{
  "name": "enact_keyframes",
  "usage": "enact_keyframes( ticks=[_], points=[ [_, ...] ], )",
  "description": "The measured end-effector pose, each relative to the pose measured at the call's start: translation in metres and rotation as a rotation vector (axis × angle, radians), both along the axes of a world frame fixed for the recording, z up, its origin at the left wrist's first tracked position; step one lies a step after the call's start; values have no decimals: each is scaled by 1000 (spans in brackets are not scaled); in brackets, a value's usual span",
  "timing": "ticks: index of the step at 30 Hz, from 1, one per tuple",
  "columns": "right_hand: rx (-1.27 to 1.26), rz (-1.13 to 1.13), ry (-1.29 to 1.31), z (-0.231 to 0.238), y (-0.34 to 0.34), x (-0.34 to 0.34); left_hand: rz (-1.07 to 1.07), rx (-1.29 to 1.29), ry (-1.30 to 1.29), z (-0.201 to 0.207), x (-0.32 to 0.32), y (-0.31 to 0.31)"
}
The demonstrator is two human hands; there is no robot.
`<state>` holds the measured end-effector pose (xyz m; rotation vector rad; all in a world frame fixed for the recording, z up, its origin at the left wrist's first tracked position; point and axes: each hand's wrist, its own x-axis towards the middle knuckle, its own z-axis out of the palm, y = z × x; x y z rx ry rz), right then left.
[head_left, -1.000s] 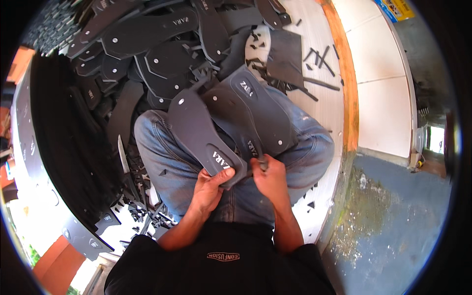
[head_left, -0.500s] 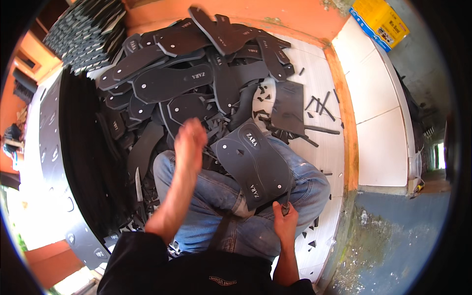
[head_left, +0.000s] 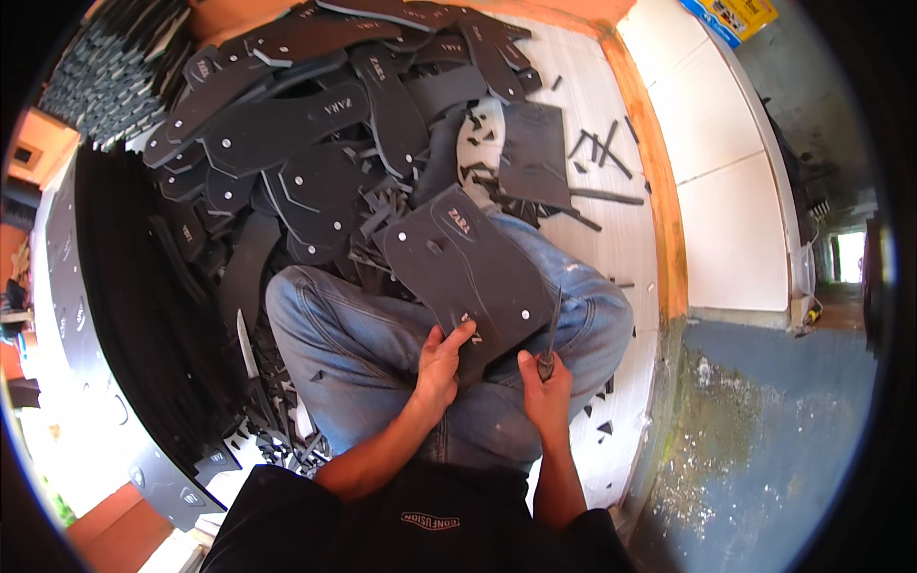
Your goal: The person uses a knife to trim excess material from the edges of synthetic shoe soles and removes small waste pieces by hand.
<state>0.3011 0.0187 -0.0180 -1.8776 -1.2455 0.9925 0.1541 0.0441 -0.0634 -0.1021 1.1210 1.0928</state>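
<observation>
A black foam sheet [head_left: 478, 272] with printed sole outlines and white dots lies slanted across my lap. Its near edge is pinched by my left hand [head_left: 441, 371], whose fingers partly hide behind it. My right hand [head_left: 547, 392] is closed round the handle of a thin knife [head_left: 555, 325], the blade pointing up and away beside the sheet's right edge. Whether the blade touches the sheet I cannot tell. A small dark scrap [head_left: 436, 245] rests on top of the sheet. Beneath it are my crossed legs in blue jeans [head_left: 334, 334].
Cut black foam soles [head_left: 287, 124] form a big heap ahead. At my left stands a tall stack of black sheets [head_left: 143, 306], with another knife [head_left: 247, 346] beside it. Offcut strips [head_left: 604, 153] litter the pale floor, and a white tiled ledge [head_left: 726, 191] rises on the right.
My left hand has come down from over the sole heap and taken hold of the sheet's near edge. The knife stays in my right hand. The whole view has shifted.
</observation>
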Motion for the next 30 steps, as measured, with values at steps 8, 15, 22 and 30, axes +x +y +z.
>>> enact_keyframes(
  ticks=[8,15,22,30],
  points=[
    [-174,159,96,25,-27,9,21,100,61,37,-29,1],
    [-395,360,-28,27,-52,1,-43,50,85,62,-53,-18],
    [-417,416,-89,34,-46,2,-18,45,35,55,-50,-22],
    [-385,399,-156,30,-51,-2,-10,58,25,57,-52,-22]
  ],
)
